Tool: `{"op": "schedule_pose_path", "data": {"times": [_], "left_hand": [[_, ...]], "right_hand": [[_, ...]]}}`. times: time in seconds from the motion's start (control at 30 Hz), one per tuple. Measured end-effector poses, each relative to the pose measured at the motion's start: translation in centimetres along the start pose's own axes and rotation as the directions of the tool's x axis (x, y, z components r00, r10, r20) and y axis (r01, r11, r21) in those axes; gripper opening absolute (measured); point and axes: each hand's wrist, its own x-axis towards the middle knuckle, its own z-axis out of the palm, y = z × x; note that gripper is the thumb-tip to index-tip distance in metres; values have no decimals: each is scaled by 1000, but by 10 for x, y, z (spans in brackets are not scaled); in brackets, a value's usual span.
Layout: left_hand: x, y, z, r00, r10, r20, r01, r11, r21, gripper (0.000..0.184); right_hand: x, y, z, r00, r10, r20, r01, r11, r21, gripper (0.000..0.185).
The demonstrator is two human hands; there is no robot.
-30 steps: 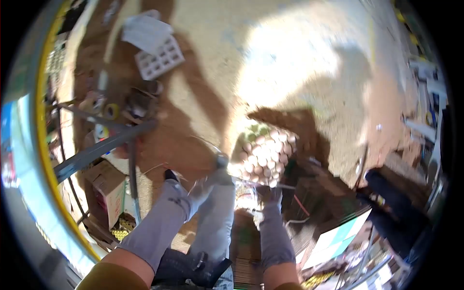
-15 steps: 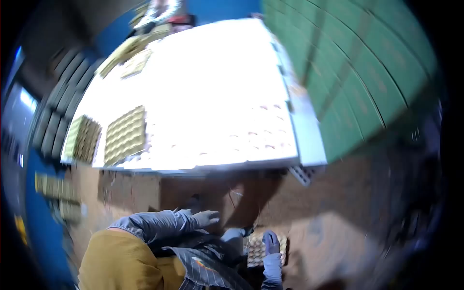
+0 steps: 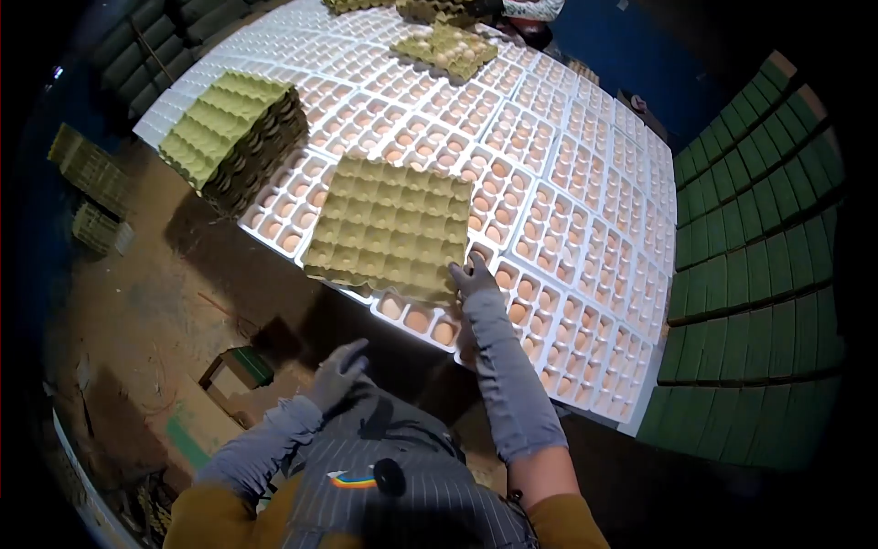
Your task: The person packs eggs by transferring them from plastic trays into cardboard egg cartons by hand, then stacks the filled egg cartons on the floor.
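A pulp egg tray (image 3: 389, 227), yellow-green, lies on white compartment trays (image 3: 594, 261) filled with brown eggs. My right hand (image 3: 476, 279), gloved in grey, is at the tray's near right corner, its fingers closed on the edge. My left hand (image 3: 338, 371), also gloved, hangs in front of the table edge with its fingers apart and nothing in it. To the left stands a tall stack of pulp trays (image 3: 233, 128). Farther back, another pulp tray (image 3: 445, 52) holds a few eggs.
Green boxes (image 3: 750, 339) are stacked along the right side. An open carton (image 3: 240, 375) stands on the floor at the lower left, and more pulp trays (image 3: 91, 174) are stacked at the far left. Part of another person (image 3: 532, 11) shows at the top.
The view has turned from the floor to the table of eggs. My right hand has left the egg-filled tray low down and is now at the pulp tray on the table.
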Motion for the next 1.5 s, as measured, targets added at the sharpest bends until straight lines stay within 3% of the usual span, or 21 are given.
{"op": "schedule_pose_path", "data": {"times": [0.03, 0.07, 0.13, 0.2, 0.27, 0.3, 0.33, 0.47, 0.6, 0.67, 0.7, 0.83, 0.87, 0.93, 0.97, 1.03, 1.13, 1.2, 1.23, 1.37, 1.5], "left_hand": [[5, 14, -17, 995, -36, -98, 19, 986, -168, 39], [13, 15, -34, 983, -30, -181, 13, 995, -97, 35], [29, 9, -56, 960, -76, -268, 20, 978, -207, 31], [44, 23, -71, 921, 105, -375, -145, 986, -80, 31], [59, 31, -82, 893, 248, -375, -197, 966, 170, 34], [66, 33, -81, 902, 246, -353, -201, 966, 160, 34], [74, 36, -80, 868, 375, -324, -270, 906, 325, 36], [96, 68, -50, 806, 592, -6, -485, 664, 569, 40], [126, 103, 28, 670, 662, 335, -714, 452, 535, 42], [144, 107, 66, 599, 642, 479, -788, 366, 495, 47], [149, 111, 82, 577, 632, 517, -804, 330, 494, 47], [156, 100, 132, 585, 558, 589, -756, 111, 645, 57], [158, 93, 136, 605, 515, 607, -726, 45, 686, 58], [163, 79, 140, 569, 535, 624, -697, -88, 711, 56], [169, 70, 137, 558, 530, 638, -680, -148, 718, 56], [182, 56, 135, 542, 519, 662, -619, -287, 731, 55], [198, 54, 123, 533, 505, 679, -605, -334, 723, 59], [214, 42, 120, 385, 603, 699, -624, -387, 678, 63], [214, 45, 118, 462, 562, 686, -633, -333, 699, 64], [227, 54, 85, 601, 465, 650, -650, -189, 736, 68], [228, 65, 86, 609, 436, 663, -633, -237, 737, 67]], "right_hand": [[24, 21, 10, 998, -51, -26, 49, 997, -59, 55], [40, 39, 11, 993, -104, -57, 97, 988, -117, 53], [26, 10, -13, 987, 81, 139, -96, 989, 112, 45], [-1, -1, -38, 974, 101, 201, -180, 887, 424, 33], [-32, 8, -66, 997, 71, 8, -71, 980, 188, 25], [-45, 32, -71, 993, -92, -76, 84, 991, -106, 20], [-74, 25, -72, 995, 102, 10, -101, 994, -46, 21], [-117, 93, -7, 923, -371, -100, 227, 737, -636, 22], [-116, 112, 33, 897, -317, -309, 15, 719, -695, 20], [-148, 103, 47, 743, -334, -580, 43, 889, -456, 25], [-180, 82, 44, 626, -523, -578, 154, 810, -566, 32], [-288, 150, 88, 801, -174, -573, 66, 977, -205, 36], [-312, 183, 102, 764, -73, -641, -19, 991, -135, 34], [-361, 280, 163, 682, 574, -453, -474, 818, 324, 35], [-379, 309, 175, 652, 609, -451, -489, 793, 364, 35], [-408, 367, 185, 442, 794, -417, -217, 546, 809, 30], [-434, 466, 198, 376, 850, -368, -273, 481, 833, 32], [-446, 577, 241, 332, 874, -355, -425, 474, 771, 34], [-449, 636, 267, 317, 873, -370, -454, 482, 749, 35], [-444, 650, 193, 136, 947, -292, 87, 283, 955, 43], [-440, 834, 272, 43, 880, -473, -626, 393, 673, 64]]}}
